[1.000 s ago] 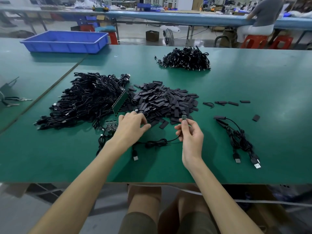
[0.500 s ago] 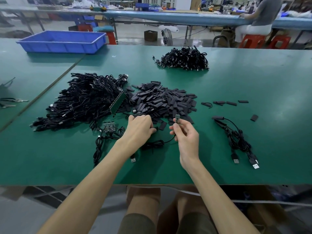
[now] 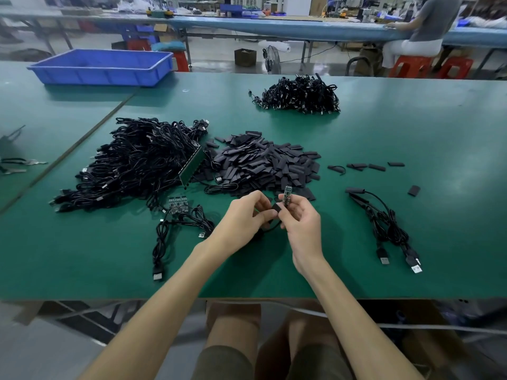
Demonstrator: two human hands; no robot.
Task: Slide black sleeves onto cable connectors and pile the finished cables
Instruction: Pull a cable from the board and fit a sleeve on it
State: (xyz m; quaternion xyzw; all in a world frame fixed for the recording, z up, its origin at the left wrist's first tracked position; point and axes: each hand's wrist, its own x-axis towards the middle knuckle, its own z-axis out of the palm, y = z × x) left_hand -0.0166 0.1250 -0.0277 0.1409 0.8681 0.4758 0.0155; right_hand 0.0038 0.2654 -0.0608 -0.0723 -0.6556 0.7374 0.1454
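Note:
My right hand (image 3: 300, 215) pinches a small circuit-board connector (image 3: 287, 192) upright at the end of a black cable (image 3: 270, 229). My left hand (image 3: 247, 212) pinches a black sleeve (image 3: 276, 209) right beside it, just below the connector. A heap of loose black sleeves (image 3: 263, 163) lies behind my hands. A big tangle of bare cables (image 3: 137, 160) lies to the left. Three sleeved cables (image 3: 384, 220) lie together at the right.
A few cables with small boards (image 3: 178, 218) lie left of my hands. Another cable pile (image 3: 300, 96) sits at the far middle, a blue bin (image 3: 101, 67) at the far left. Stray sleeves (image 3: 365, 167) dot the green table (image 3: 439, 138) on the right. A person sits at the far bench.
My left hand left the sleeve heap holding a sleeve and came over to the right hand. The right hand lifted the connector slightly and stayed near the same spot.

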